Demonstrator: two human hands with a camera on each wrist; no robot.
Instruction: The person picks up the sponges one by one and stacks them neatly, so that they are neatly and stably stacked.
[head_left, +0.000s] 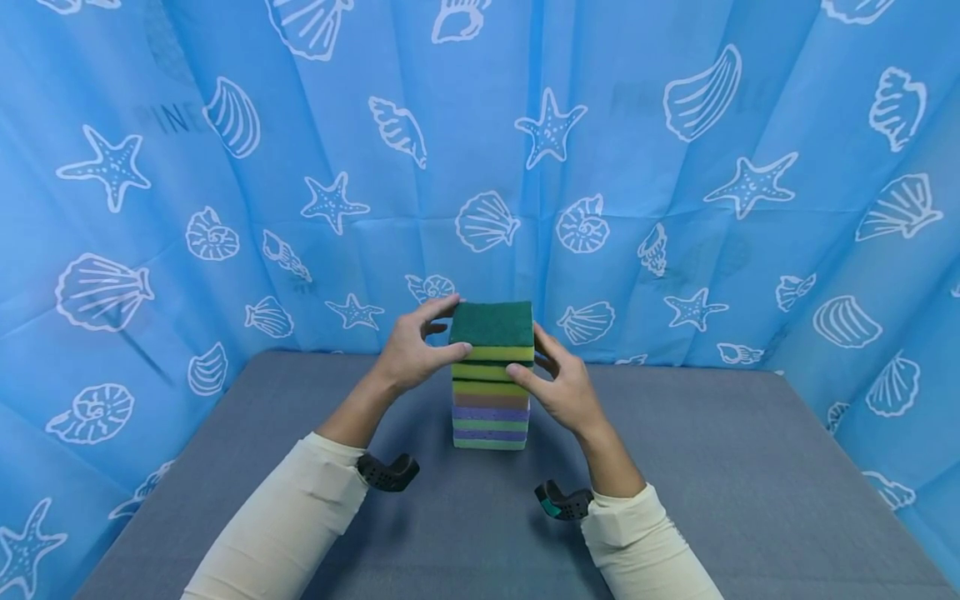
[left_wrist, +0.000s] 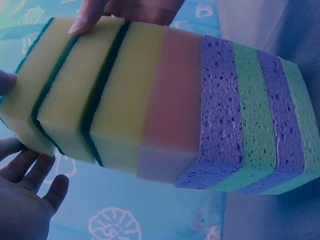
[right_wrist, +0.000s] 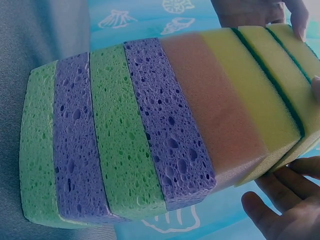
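A tall stack of sponges stands in front of me. On top is a yellow scouring sponge with a dark green pad (head_left: 491,323), and below it sit two more yellow sponges with green pads. Under these come a pinkish-brown sponge (left_wrist: 175,95), then purple (right_wrist: 157,110) and light green (right_wrist: 120,125) porous sponges in turn. My left hand (head_left: 416,346) grips the top sponge at its left side, thumb on the front face. From the right, my right hand (head_left: 566,387) holds the upper stack, its thumb on the front of the second scouring sponge. Its far fingers are partly hidden.
The stack rests on a grey cloth-covered table (head_left: 675,467). Behind and on both sides hangs a blue curtain (head_left: 637,208) with white shells and starfish. A dark wrist device (head_left: 388,472) sits at the left cuff, another (head_left: 562,502) at the right.
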